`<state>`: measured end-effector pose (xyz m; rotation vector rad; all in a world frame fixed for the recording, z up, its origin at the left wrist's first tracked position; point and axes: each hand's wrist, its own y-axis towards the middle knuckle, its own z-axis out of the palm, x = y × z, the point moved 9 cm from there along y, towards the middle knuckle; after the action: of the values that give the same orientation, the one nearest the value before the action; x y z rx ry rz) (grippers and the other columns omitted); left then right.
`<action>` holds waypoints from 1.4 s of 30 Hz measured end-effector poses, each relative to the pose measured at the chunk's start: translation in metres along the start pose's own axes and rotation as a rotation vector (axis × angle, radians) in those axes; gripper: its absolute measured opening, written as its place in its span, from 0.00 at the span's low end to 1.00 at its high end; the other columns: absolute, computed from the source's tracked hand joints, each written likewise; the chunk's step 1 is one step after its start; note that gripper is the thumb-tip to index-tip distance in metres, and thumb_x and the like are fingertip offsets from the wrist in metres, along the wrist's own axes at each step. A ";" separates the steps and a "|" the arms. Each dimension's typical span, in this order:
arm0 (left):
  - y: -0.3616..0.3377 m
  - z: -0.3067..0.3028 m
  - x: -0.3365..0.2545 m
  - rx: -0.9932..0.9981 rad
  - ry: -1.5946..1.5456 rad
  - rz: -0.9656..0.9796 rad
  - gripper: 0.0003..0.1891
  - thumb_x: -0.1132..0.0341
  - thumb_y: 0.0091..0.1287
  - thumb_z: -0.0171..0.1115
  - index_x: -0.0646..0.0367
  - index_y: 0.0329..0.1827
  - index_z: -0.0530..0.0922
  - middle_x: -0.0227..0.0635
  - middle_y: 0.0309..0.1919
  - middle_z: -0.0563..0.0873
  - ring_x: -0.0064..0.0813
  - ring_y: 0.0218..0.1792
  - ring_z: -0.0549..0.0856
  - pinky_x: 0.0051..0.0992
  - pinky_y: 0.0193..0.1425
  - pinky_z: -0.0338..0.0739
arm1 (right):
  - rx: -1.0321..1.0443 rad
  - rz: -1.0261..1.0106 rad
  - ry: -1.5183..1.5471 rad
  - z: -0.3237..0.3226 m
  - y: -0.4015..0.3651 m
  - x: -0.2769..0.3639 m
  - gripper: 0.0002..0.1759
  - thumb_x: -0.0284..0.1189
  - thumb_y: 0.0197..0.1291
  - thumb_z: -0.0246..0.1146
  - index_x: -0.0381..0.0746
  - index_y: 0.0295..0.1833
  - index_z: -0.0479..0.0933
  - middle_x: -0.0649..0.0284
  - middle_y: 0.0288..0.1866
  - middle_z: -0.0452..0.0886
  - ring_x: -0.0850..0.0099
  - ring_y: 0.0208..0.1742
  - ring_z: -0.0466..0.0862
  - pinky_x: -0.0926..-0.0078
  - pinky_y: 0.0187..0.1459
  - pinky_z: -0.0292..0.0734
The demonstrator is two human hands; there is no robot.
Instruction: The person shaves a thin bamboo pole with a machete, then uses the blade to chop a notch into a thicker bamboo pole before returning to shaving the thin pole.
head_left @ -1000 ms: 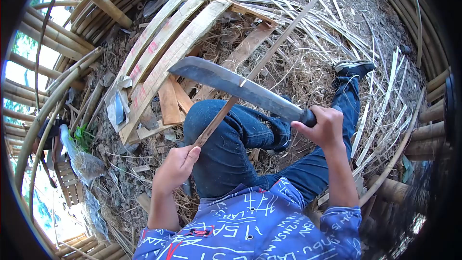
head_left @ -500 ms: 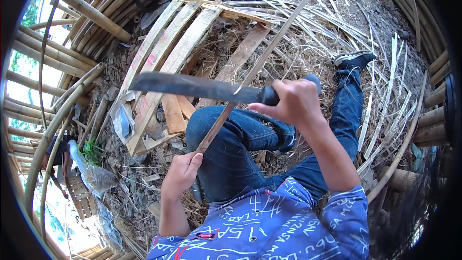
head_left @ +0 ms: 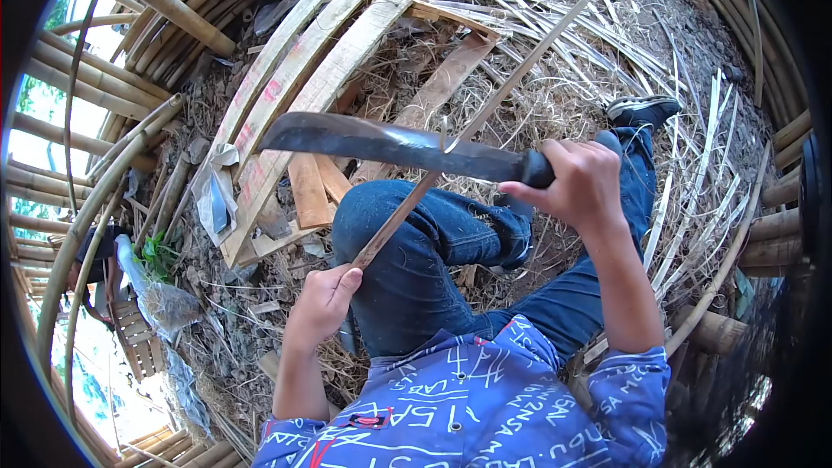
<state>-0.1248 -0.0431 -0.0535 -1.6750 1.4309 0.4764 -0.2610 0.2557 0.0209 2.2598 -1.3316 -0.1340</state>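
Right hand [head_left: 582, 184] is wrapped tight around the handle of a big machete [head_left: 394, 146], blade lying flat across a long bamboo strip [head_left: 485, 113]. Left hand [head_left: 322, 302] is closed around the strip's near end, just above the bent knee in jeans [head_left: 407, 234]. The strip runs up and away over the straw-covered ground [head_left: 555, 87], past a wooden pallet [head_left: 295, 78].

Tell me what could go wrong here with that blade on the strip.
1. The machete bites the bamboo strip just above the left hand; a slip down the strip might cut it.
2. The strip crosses over the bent leg, so a glancing blade could strike the knee.
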 end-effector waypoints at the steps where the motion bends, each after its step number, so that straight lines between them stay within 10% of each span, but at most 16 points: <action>1: 0.000 0.000 -0.002 0.007 -0.001 0.003 0.22 0.56 0.76 0.53 0.68 0.30 0.74 0.40 0.16 0.71 0.27 0.19 0.69 0.31 0.26 0.67 | 0.004 0.007 -0.031 -0.002 -0.003 -0.006 0.39 0.71 0.46 0.64 0.41 0.23 0.78 0.60 0.16 0.79 0.63 0.18 0.82 0.69 0.26 0.76; 21: 0.000 -0.001 -0.009 0.036 0.084 0.030 0.22 0.56 0.77 0.51 0.68 0.29 0.72 0.45 0.16 0.69 0.34 0.19 0.67 0.35 0.27 0.67 | 0.057 0.333 -0.152 -0.039 -0.105 -0.139 0.32 0.59 0.40 0.74 0.40 0.22 0.75 0.57 0.16 0.75 0.55 0.22 0.80 0.61 0.28 0.73; 42: -0.003 0.002 0.001 -0.067 0.119 0.082 0.24 0.53 0.78 0.48 0.64 0.28 0.75 0.38 0.15 0.72 0.31 0.18 0.74 0.32 0.26 0.68 | 0.038 -0.015 0.134 0.020 0.011 -0.013 0.41 0.73 0.49 0.59 0.42 0.19 0.75 0.65 0.13 0.76 0.66 0.16 0.80 0.70 0.22 0.74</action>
<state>-0.1214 -0.0426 -0.0542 -1.7281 1.5909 0.4816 -0.2832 0.2550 0.0066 2.2677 -1.2565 0.0372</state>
